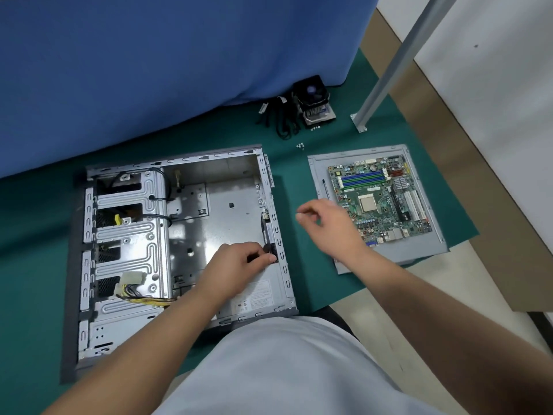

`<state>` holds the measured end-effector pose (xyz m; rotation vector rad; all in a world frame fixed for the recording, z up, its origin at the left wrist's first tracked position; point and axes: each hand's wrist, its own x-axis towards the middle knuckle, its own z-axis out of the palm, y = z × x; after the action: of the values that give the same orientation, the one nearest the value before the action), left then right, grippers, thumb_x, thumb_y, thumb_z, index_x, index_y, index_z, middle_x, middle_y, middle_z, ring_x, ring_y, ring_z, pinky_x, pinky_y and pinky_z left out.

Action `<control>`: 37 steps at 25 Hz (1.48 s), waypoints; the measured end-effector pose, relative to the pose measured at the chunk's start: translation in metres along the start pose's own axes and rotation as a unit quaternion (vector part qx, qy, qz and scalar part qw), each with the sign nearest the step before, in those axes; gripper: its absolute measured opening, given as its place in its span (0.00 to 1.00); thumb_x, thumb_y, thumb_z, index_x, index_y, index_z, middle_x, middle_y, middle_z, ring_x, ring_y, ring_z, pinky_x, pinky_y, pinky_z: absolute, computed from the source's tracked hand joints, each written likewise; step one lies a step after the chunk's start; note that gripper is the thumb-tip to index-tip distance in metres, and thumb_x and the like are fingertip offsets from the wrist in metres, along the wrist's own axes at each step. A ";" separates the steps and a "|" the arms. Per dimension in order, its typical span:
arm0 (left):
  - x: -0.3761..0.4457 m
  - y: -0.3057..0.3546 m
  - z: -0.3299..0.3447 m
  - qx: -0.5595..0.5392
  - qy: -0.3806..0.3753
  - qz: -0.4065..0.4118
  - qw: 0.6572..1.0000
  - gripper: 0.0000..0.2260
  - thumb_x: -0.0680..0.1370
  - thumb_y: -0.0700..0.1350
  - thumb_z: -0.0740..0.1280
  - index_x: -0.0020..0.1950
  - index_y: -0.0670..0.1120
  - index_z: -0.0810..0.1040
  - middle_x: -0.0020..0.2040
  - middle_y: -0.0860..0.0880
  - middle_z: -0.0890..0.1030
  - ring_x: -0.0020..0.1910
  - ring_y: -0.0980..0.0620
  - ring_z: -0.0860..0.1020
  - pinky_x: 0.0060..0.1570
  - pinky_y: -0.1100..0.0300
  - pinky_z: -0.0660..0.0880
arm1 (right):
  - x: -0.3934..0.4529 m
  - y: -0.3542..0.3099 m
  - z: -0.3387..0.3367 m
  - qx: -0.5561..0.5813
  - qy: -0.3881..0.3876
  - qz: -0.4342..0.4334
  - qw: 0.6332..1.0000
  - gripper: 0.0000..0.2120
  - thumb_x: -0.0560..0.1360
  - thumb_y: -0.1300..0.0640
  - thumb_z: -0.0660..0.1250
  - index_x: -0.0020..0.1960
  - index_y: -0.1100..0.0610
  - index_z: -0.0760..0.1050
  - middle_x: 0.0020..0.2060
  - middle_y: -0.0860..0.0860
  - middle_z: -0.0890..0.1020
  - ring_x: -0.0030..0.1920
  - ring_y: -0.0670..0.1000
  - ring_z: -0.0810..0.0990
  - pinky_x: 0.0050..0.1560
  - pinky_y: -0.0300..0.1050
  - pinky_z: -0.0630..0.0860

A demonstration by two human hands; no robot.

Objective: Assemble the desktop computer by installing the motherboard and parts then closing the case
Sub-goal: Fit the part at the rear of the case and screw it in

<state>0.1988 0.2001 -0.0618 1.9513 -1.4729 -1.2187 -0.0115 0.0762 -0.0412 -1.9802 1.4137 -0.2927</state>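
The computer case [179, 235] was bare silver-grey metal, with yellow and black wires [143, 301] at its 7 o'clock corner. At 3 o'clock of it, the motherboard [380, 199] was green, striped with blue and green memory slots [362, 179], on a grey side panel [425, 250]. The mat [299, 175] was teal, the cloth [149, 70] at 12 o'clock blue. The heatsink fan [312, 98] was black and silver.
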 end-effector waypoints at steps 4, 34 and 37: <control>-0.006 -0.007 0.007 -0.014 0.047 0.026 0.998 0.11 0.76 0.61 0.73 0.39 0.57 0.83 0.30 0.60 0.79 0.30 0.57 0.74 0.31 0.65 0.68 | -0.024 -0.051 0.017 0.021 -0.126 -0.111 0.986 0.11 0.80 0.51 0.69 0.60 0.51 0.82 0.49 0.48 0.80 0.48 0.44 0.79 0.53 0.32 0.73; -0.015 -0.004 0.016 0.098 0.049 -0.048 0.993 0.12 0.74 0.65 0.59 0.47 0.59 0.71 0.44 0.57 0.83 0.43 0.46 0.80 0.42 0.55 0.76 | -0.006 -0.080 0.022 -0.114 -0.148 -0.119 0.975 0.04 0.77 0.57 0.72 0.50 0.55 0.84 0.49 0.51 0.79 0.49 0.50 0.78 0.56 0.48 0.76; -0.018 -0.004 0.017 0.115 0.052 -0.043 0.991 0.10 0.75 0.65 0.57 0.49 0.61 0.69 0.45 0.56 0.83 0.43 0.46 0.80 0.42 0.55 0.75 | -0.006 -0.077 0.027 -0.071 -0.144 -0.092 0.983 0.05 0.77 0.57 0.74 0.52 0.54 0.82 0.50 0.49 0.73 0.46 0.44 0.75 0.53 0.43 0.73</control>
<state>0.1858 0.2213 -0.0669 2.2146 -1.5477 -1.0028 0.0584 0.1061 -0.0115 -2.1717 1.0962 0.0166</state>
